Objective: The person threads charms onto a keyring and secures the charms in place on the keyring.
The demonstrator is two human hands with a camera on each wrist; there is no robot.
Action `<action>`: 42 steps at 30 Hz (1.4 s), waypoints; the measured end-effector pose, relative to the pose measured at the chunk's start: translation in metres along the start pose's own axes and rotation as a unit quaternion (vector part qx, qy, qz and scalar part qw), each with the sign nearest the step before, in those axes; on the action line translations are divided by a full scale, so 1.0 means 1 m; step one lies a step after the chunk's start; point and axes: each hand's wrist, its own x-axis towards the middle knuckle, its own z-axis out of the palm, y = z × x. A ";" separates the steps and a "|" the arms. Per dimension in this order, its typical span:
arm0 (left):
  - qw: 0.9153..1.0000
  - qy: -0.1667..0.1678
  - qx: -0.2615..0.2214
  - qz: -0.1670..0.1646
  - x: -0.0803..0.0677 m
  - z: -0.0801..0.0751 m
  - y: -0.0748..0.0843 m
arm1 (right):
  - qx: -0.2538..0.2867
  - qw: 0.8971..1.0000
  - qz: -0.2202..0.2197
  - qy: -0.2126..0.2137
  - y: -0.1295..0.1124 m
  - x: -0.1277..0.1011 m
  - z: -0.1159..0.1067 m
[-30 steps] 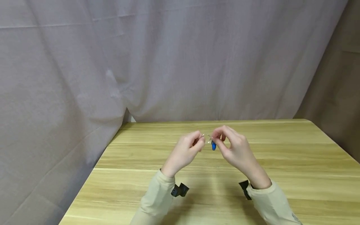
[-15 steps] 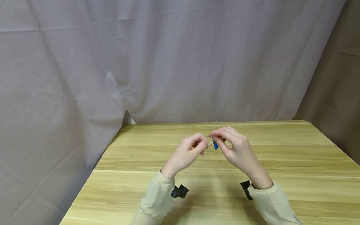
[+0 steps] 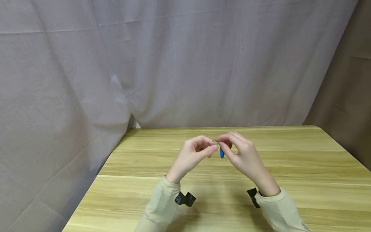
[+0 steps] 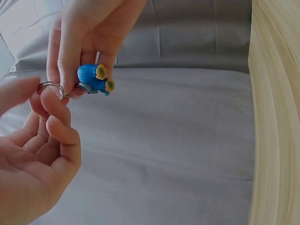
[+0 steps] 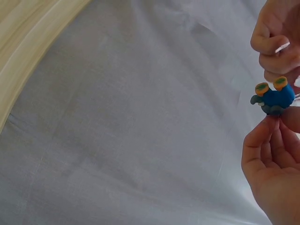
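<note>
A keychain hangs between my two hands: a small blue figurine (image 4: 89, 73) with orange feet, joined to a metal split ring (image 4: 55, 85). My left hand (image 3: 192, 154) pinches the ring between thumb and fingertips. From the other side, my right hand (image 3: 244, 154) pinches the keychain where the figurine meets the ring. In the right wrist view the figurine (image 5: 277, 98) sits right at the right thumb and fingertips, feet turned upward. The left hand (image 5: 281, 40) shows beyond it, while the ring is mostly out of that frame.
Below the hands lies a wood-grain table (image 3: 145, 187). Grey cloth (image 3: 185, 71) hangs behind it and along the left side. A black wrist camera (image 3: 185, 199) sticks out from the left cuff, and another (image 3: 253, 197) from the right cuff.
My left hand has shifted slightly right, closer to the right hand, and its thumb reaches further along the ring. The right hand stays nearly in place. The figurine hangs slightly lower.
</note>
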 end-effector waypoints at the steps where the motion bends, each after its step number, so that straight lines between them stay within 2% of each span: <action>1: 1.000 -0.005 0.000 0.000 0.000 0.000 0.000 | 0.001 1.000 0.002 0.000 0.000 0.000 0.000; 6: 1.000 -0.011 0.017 0.023 0.000 0.002 0.000 | 0.004 1.000 -0.001 0.001 -0.001 0.000 0.002; 13: 0.993 0.032 0.052 0.105 0.000 0.004 0.000 | 0.011 1.000 -0.007 0.015 -0.002 0.001 0.001; 17: 0.989 0.055 0.060 0.127 0.000 0.005 -0.001 | 0.018 0.999 -0.004 0.027 -0.002 0.001 0.000; 24: 0.989 0.082 0.051 0.111 0.000 0.006 -0.001 | 0.022 0.999 -0.012 0.033 -0.002 0.000 0.001; 30: 0.995 0.068 0.007 0.079 0.000 0.007 0.002 | 0.020 0.999 -0.025 0.038 -0.003 0.001 0.001; 35: 0.996 0.059 -0.028 0.063 -0.001 0.007 0.003 | 0.017 0.999 -0.029 0.031 -0.003 0.001 0.001; 42: 0.996 0.053 -0.028 0.062 -0.001 0.006 0.003 | 0.031 0.998 -0.041 0.020 -0.001 0.000 0.002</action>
